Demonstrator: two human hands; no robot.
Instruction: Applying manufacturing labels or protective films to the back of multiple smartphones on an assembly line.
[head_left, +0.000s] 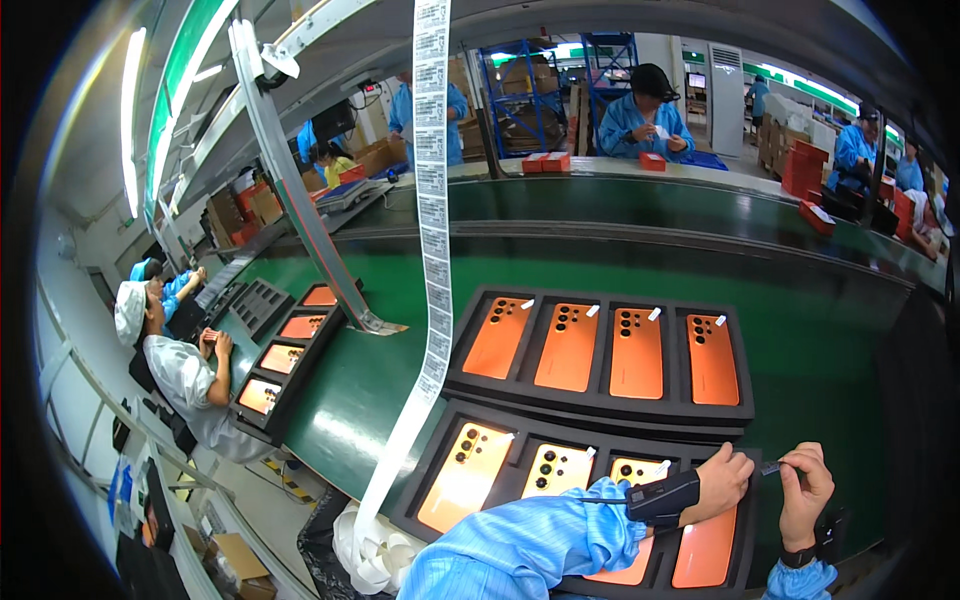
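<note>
My left hand (pixel 722 483) reaches across the near black foam tray (pixel 515 455), its fingers curled together over the tray's right end. Whatever those fingers hold, if anything, is hidden. Just right of it, my right hand (pixel 806 492) is raised and pinches a small dark label-like piece (pixel 769 468) between thumb and fingers. Orange phones (pixel 466 477) lie back up in the tray slots, camera lenses at the top. My left sleeve covers part of the middle phones. One orange phone (pixel 704 552) shows below my left hand.
A second foam tray (pixel 597 397) of orange phones lies just behind. A long strip of printed labels (pixel 432 200) hangs down to the left, above the green work surface (pixel 350 410). Another phone tray (pixel 290 375) stands near a person in white (pixel 180 375). Several people in blue work beyond.
</note>
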